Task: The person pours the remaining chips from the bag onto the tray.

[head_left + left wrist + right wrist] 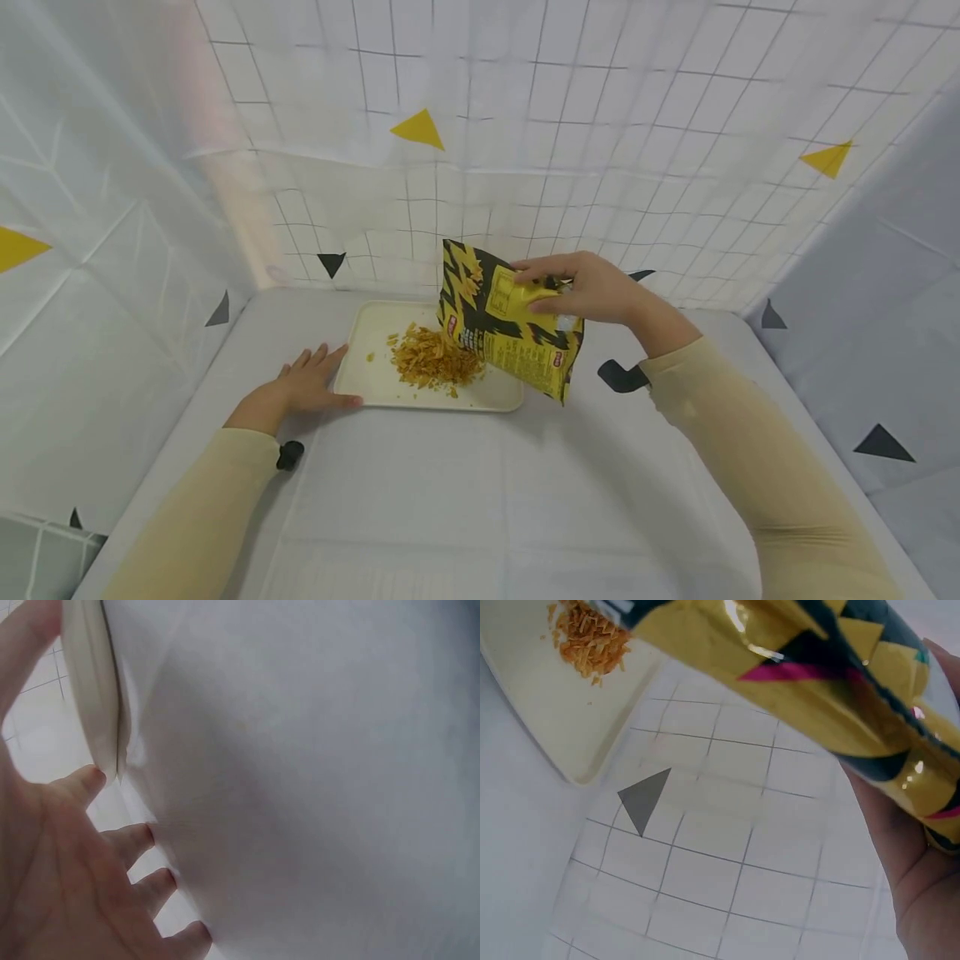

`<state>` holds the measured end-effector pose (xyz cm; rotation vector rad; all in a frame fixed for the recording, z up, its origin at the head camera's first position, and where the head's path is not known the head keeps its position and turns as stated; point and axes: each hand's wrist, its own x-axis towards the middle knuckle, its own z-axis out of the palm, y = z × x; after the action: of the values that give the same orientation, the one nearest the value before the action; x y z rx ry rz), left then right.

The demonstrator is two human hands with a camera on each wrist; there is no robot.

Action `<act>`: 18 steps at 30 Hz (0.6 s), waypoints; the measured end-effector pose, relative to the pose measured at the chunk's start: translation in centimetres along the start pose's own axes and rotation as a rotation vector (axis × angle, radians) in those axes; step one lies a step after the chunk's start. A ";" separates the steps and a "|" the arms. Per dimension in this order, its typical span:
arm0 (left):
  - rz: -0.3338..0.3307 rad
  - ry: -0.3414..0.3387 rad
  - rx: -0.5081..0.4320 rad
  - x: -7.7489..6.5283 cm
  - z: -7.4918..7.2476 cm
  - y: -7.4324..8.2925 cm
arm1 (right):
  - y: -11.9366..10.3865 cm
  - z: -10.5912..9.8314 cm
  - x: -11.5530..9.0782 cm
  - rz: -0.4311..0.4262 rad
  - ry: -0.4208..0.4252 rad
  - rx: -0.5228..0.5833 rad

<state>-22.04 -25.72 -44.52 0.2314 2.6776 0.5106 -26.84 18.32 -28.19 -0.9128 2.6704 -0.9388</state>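
Observation:
My right hand point(592, 287) grips a yellow and black snack bag point(502, 321), tilted with its lower left end over a cream rectangular tray point(375, 393). Broken orange-brown crisps point(427, 358) lie in a heap in the middle of the tray, right by the bag's end. At the tray's left end, my left hand point(311, 387) rests with spread fingers, its thumb at the front corner and its index fingertip on the side rim. The right wrist view has the shiny bag point(780, 682) close up, with the fingers behind it mostly hidden.
A white cloth covers the table point(405, 500), and white sheeting with grid lines point(517, 200) rises behind the tray. Side sheets point(862, 317) stand left and right. A small black device point(290, 455) sits at my left wrist. A dark curved shape point(622, 377) shows beside my right sleeve.

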 end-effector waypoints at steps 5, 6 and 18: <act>-0.008 -0.003 -0.009 -0.1 -0.1 0.1 | -0.1 -0.5 -0.4 0.006 0.001 0.003; -0.008 -0.002 -0.009 -0.1 -0.1 0.1 | -0.2 -0.5 -0.5 0.014 0.002 0.004; 0.000 0.010 -0.007 -0.2 0.0 0.1 | -0.1 -0.7 -1.1 0.012 -0.028 -0.075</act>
<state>-21.83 -25.70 -44.37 0.2274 2.6852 0.5225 -26.19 19.27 -27.65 -0.9176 2.7006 -0.8228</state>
